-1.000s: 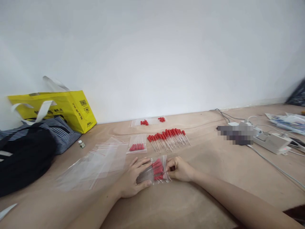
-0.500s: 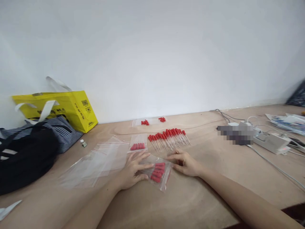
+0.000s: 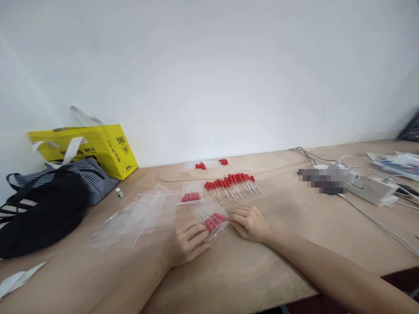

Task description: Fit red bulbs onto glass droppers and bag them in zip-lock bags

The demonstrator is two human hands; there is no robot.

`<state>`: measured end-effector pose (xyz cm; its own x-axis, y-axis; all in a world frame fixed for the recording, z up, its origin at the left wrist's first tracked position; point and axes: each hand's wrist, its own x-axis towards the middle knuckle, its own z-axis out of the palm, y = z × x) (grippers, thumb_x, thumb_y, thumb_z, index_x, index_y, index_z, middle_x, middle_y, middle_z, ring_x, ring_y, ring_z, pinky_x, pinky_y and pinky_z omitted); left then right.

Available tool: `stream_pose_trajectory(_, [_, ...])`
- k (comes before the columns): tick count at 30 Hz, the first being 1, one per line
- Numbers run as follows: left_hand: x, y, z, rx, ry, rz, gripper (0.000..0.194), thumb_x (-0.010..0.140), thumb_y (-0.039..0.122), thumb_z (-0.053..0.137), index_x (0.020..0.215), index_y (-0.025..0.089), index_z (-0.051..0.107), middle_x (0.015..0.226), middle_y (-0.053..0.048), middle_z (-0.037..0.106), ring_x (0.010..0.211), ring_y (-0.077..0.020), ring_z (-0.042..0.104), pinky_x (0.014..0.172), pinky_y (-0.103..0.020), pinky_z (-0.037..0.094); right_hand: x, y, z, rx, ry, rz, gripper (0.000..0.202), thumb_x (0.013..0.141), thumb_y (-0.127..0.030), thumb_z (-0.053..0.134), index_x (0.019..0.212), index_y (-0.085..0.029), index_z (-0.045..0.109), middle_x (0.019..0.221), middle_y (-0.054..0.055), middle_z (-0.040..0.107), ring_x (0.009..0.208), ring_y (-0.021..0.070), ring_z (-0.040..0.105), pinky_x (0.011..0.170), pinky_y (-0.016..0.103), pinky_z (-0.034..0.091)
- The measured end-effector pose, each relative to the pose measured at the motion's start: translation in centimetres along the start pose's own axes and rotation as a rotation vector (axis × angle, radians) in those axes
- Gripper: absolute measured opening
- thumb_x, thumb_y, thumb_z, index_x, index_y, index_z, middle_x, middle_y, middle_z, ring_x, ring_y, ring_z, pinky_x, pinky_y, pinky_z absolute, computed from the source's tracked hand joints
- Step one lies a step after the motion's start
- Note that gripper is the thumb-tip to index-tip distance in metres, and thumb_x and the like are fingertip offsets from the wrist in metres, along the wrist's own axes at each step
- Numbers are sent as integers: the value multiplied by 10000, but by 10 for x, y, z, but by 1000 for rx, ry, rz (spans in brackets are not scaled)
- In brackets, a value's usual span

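A clear zip bag (image 3: 203, 213) holds several droppers with red rubber bulbs (image 3: 214, 221) and pale thin tubes. My left hand (image 3: 188, 245) is closed on the bag's near left corner, fingers bent, the thumb partly hidden. At the right corner my right hand (image 3: 250, 223) pinches the same edge, its fingers pressed together. The bag's near edge is raised slightly and creased beside the bulbs. Just behind it lies another filled zip bag (image 3: 196, 189) of droppers. Loose droppers (image 3: 231, 185) lie in a row beyond my hands, bulbs pointing away from me.
Empty zip bags (image 3: 147, 213) overlap on the table at left. A flat clear bag with small red bulbs (image 3: 200, 166) is by the wall. A yellow bag (image 3: 114, 148), a black bag (image 3: 49, 213) and a tiny bottle (image 3: 120, 192) stand left; a power strip (image 3: 373, 191) and cables lie right.
The filled bag has turned, its bulbs now nearer its front edge. My left hand has gone from lying spread on it to gripping its corner; my right fingers have closed on the other.
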<state>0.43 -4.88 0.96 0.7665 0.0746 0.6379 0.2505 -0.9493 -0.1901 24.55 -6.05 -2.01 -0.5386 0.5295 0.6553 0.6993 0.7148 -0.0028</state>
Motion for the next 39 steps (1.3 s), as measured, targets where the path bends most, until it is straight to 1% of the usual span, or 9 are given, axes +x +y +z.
stream_pose_trajectory(2, [-2,0,1,102,33,64,86,812,160,493,842,154,574,738,-27,634,673,-135,599,611,-254,512,0,-1,0,-1,20,3,177,836,-219,412,819,-170,581,648,14,575,599,119,504,516,231,321])
stream_pose_trajectory(6, [-6,-2,-2,165,71,102,160,824,83,436,855,157,575,730,-19,650,635,-121,607,577,-244,510,1,0,1,19,55,-51,167,846,-224,415,829,-161,568,655,12,581,612,114,510,523,224,335])
stream_pose_trajectory(11, [-9,-3,-4,176,80,71,151,824,87,449,866,153,579,726,-23,654,630,-115,609,556,-226,504,2,5,1,-90,90,-203,190,849,-168,393,787,-153,572,606,8,555,566,108,476,519,229,330])
stream_pose_trajectory(19, [-8,-5,0,215,94,116,146,825,102,446,771,154,571,690,-8,641,580,-106,583,541,-231,487,6,5,1,-225,90,-378,202,839,-133,394,706,-145,544,561,-4,509,529,102,423,497,258,250])
stream_pose_trajectory(24, [-8,-6,-1,219,103,114,144,821,95,440,765,155,559,663,-3,628,551,-98,562,542,-228,478,7,3,2,-218,131,-349,224,817,-130,402,623,-155,511,536,-11,484,511,98,393,490,257,230])
stream_pose_trajectory(27, [-4,-6,2,209,94,89,121,805,85,456,774,148,555,695,-17,636,618,-117,582,604,-260,488,9,-1,4,-195,152,-283,241,803,-127,406,578,-160,487,520,-14,469,503,95,385,483,252,228])
stream_pose_trajectory(30, [4,-3,8,202,96,42,124,795,73,476,834,150,565,759,-31,649,716,-138,597,666,-287,487,12,-7,6,-169,157,-249,241,802,-140,399,580,-164,490,519,-16,469,498,94,389,476,251,227])
stream_pose_trajectory(34, [11,2,17,178,110,39,128,795,59,482,836,144,569,754,-30,650,707,-139,594,670,-289,484,17,-16,9,-147,155,-245,226,799,-143,389,608,-165,509,530,-14,482,495,93,404,471,251,233])
stream_pose_trajectory(39, [11,2,20,186,97,21,125,800,56,466,830,124,566,752,-48,644,714,-153,595,657,-290,486,21,-20,8,-131,161,-254,246,805,-137,372,604,-164,510,520,-16,477,486,89,407,460,249,233])
